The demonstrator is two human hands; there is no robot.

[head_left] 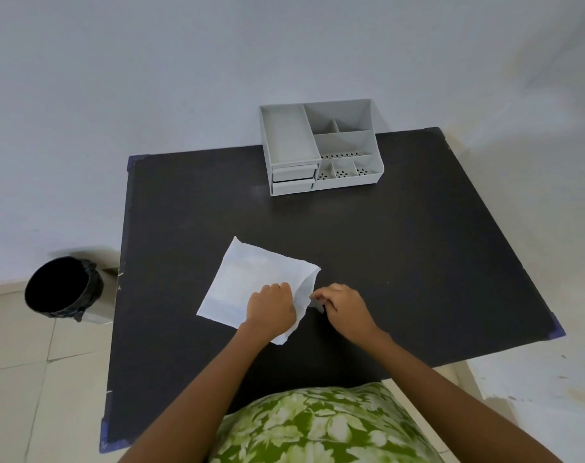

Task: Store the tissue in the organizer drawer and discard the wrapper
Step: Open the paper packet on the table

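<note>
Organizer (321,147): one grey box at the table's (418,245) far edge, cups look empty, two drawers (293,179) pushed in.
Bin (62,287): one, on the floor by the table's left edge; inside too dark to see.
Tissue (251,282): one white sheet, flat near the table's middle.
Left hand (271,310): curled, pressing on the tissue.
Right hand (346,309): fingers pinched on a small clear scrap (316,304), maybe the wrapper.
</note>
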